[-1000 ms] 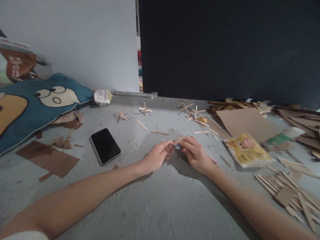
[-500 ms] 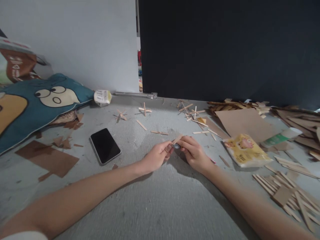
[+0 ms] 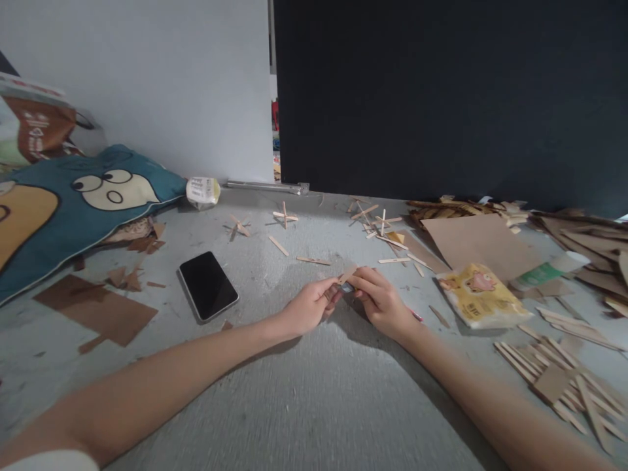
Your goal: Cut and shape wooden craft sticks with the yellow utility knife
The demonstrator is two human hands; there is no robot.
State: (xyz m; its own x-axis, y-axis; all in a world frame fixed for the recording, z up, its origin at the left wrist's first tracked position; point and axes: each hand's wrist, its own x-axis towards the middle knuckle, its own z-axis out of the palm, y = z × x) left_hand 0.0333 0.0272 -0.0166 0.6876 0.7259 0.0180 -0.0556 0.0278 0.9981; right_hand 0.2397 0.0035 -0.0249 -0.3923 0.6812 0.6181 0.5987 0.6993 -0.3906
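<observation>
My left hand [image 3: 308, 305] and right hand [image 3: 386, 305] both pinch a thin, flat, tan wooden stick [image 3: 348, 275], right of the black, flat phone [image 3: 209, 286]. It looks light and stiff — maybe snappy, so I should hold near its ends.

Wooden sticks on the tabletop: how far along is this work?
At the back, crossed-stick pieces look already assembled. In progress: the left hand and right hand hold a thin wooden piece, with a small grey object between them. Loose sticks and the stick pile look unused; how many remain needed isn't clear.
</observation>
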